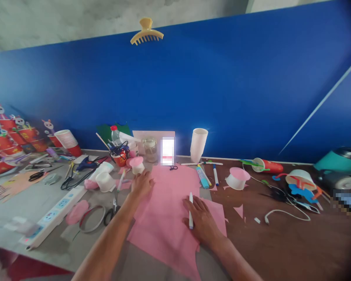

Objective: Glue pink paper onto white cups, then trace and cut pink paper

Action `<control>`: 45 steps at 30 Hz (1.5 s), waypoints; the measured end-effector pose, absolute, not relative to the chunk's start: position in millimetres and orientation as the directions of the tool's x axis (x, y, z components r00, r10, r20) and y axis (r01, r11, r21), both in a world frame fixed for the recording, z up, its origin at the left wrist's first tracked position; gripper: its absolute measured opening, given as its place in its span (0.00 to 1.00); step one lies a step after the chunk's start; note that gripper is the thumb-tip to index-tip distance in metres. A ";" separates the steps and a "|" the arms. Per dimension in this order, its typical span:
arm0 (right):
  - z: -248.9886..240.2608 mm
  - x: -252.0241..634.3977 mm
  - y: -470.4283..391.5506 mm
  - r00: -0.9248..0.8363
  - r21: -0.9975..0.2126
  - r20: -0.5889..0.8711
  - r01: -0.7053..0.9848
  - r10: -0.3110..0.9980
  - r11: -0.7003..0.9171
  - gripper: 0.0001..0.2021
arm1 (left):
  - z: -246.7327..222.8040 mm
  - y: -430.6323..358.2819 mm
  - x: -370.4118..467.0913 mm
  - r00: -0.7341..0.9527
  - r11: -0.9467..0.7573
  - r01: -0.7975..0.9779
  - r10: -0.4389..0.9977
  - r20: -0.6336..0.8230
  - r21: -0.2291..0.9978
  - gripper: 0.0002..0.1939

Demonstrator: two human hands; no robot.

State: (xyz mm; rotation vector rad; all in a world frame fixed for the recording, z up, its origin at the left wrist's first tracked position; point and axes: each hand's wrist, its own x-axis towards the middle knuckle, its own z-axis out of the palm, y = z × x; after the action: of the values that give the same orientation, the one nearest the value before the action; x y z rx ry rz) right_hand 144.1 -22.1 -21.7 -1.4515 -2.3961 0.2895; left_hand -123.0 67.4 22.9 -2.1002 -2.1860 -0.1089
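My right hand (203, 222) is lying flat on the pink sheet (166, 212), fingers spread, with a white pen (190, 210) tucked between two of them. My left hand (140, 184) is pressing open-palmed on the sheet's far left edge, just beside a small pink-topped cup (137, 165). Scissors (112, 212) are lying left of the sheet.

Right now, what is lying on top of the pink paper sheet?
On the pink sheet rest the left hand and the right hand, which holds a white pen. The table under the sheet is covered.
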 end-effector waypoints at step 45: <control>-18.4 142.8 -25.2 -0.412 -0.367 0.158 0.819 0.897 0.441 0.30 | 22.9 170.3 -150.1 -0.174 0.197 0.958 0.977 0.127 -0.207 0.19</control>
State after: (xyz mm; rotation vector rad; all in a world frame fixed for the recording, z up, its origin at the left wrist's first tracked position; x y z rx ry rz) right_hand 142.8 -25.2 -18.4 -1.4672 -2.3682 0.3324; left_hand -150.1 170.3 22.9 -1.8519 -2.2407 0.1157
